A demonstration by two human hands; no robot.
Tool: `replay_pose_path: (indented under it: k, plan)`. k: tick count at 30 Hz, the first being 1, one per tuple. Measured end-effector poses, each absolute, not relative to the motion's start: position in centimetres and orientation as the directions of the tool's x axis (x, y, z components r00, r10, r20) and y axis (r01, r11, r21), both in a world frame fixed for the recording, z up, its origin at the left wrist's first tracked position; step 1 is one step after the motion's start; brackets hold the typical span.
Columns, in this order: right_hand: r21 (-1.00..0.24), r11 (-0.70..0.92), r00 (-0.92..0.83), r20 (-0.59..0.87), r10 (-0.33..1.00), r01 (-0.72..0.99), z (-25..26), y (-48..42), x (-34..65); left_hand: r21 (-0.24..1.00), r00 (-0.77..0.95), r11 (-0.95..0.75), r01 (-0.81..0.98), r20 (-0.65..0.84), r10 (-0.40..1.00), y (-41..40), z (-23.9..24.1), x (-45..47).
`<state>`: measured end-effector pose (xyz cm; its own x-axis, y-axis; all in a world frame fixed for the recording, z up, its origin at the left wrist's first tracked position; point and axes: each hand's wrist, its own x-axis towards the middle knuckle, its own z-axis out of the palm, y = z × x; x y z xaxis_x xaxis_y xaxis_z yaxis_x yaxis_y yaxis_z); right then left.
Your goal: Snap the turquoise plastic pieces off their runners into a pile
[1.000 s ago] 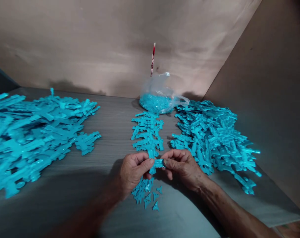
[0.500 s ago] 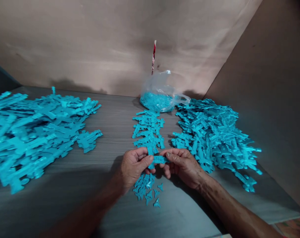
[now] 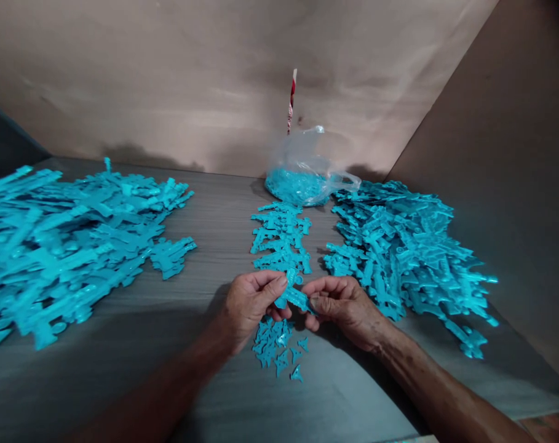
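Both hands pinch one small turquoise plastic piece (image 3: 294, 297) between them, just above the grey table (image 3: 214, 246). My left hand (image 3: 251, 304) grips its left end with thumb and fingers closed. My right hand (image 3: 341, 304) grips the right end the same way. Directly below the hands lies a small heap of tiny turquoise bits (image 3: 277, 347). Just beyond the hands a narrow row of turquoise pieces (image 3: 281, 237) runs away from me.
A large pile of turquoise pieces (image 3: 71, 246) covers the left of the table, another pile (image 3: 403, 252) the right. A clear plastic bag (image 3: 307, 169) with turquoise parts sits at the back, a red-white strip (image 3: 291, 101) above it. Brown board walls stand behind and at right.
The piece held between my hands has tilted, its right end now lower. Both hands stay closed on it and have barely moved; the view has shifted slightly.
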<state>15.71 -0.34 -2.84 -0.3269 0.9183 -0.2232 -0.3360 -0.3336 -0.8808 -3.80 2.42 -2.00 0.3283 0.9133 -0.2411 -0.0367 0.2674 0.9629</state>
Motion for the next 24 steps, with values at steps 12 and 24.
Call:
replay_pose_path:
  k: [12, 24]
  plan:
    - [-0.967, -0.163, -0.195, -0.125, 0.973, -0.193, -2.0, 0.0, 14.3, 0.986, 0.329, 0.075, 0.148, -0.120, 0.937, 2.4, -1.4, -4.0]
    - [-0.867, -0.223, -0.047, -0.226, 0.973, -0.446, -1.7, 0.5, 13.8, 0.981, 0.382, 0.191, 0.009, -0.180, 0.906, 2.4, -0.3, -4.0]
